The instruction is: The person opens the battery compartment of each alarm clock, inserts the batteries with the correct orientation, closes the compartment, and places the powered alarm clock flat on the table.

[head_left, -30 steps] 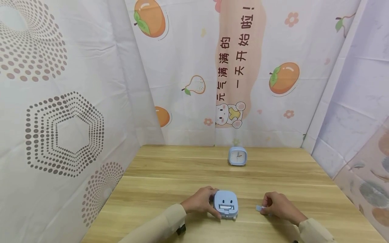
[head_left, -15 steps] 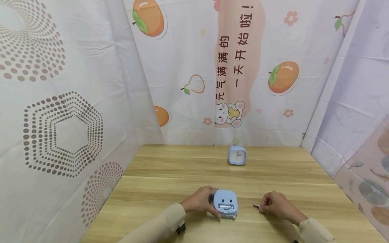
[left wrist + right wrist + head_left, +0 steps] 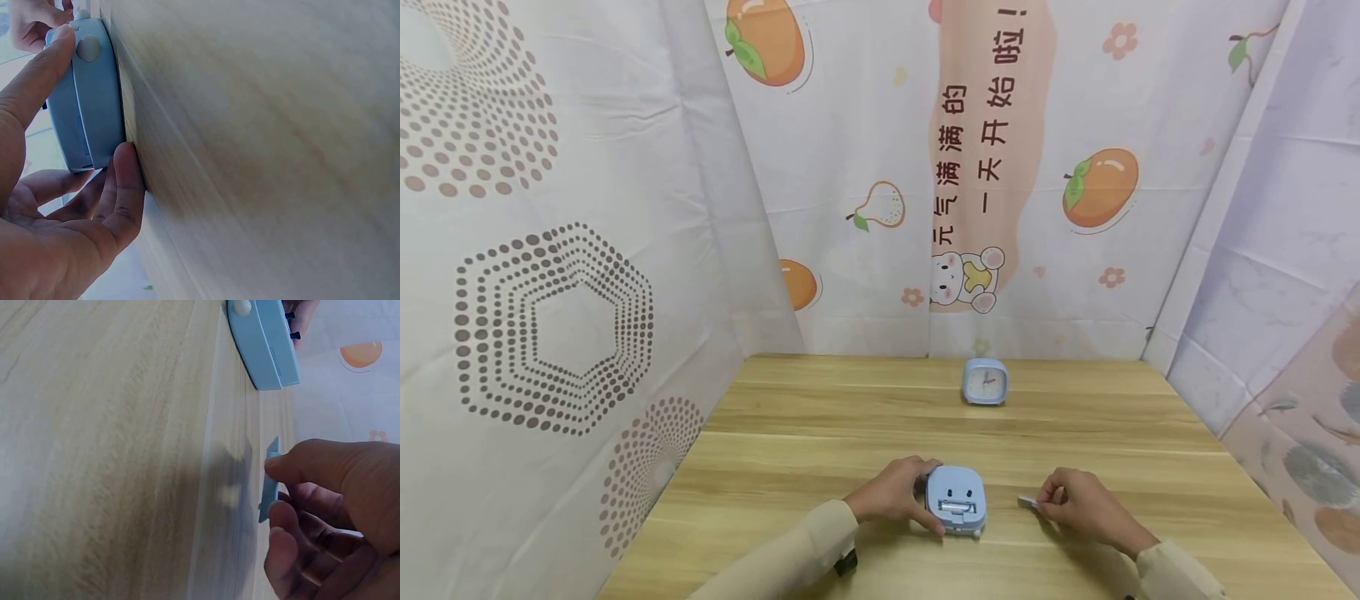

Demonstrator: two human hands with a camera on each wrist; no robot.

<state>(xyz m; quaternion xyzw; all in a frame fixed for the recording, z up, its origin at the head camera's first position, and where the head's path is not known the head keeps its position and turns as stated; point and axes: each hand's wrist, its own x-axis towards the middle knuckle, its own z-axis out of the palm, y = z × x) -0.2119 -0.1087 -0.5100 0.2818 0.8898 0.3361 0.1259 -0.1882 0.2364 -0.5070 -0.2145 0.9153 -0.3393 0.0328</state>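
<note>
A light blue alarm clock (image 3: 955,480) lies face down on the wooden table, two dark knobs on its upturned back. Its battery compartment is uncovered, and a battery (image 3: 956,506) shows inside. My left hand (image 3: 893,493) grips the clock's left side, thumb on the near edge and fingers round the far one; the left wrist view shows the clock's side (image 3: 100,94) between them. To the right of the clock, my right hand (image 3: 1081,504) pinches a small light blue battery cover (image 3: 270,481) between thumb and fingers, just above the table and apart from the clock.
A second light blue clock (image 3: 985,382) stands upright at the back of the table (image 3: 820,417), dial facing me. Patterned white curtains (image 3: 850,275) hang behind the table and along both sides.
The battery cover has turned in my right fingers, from flat face showing to edge-on and then tilted, and its tip has shifted slightly left. My left hand keeps its grip on the clock.
</note>
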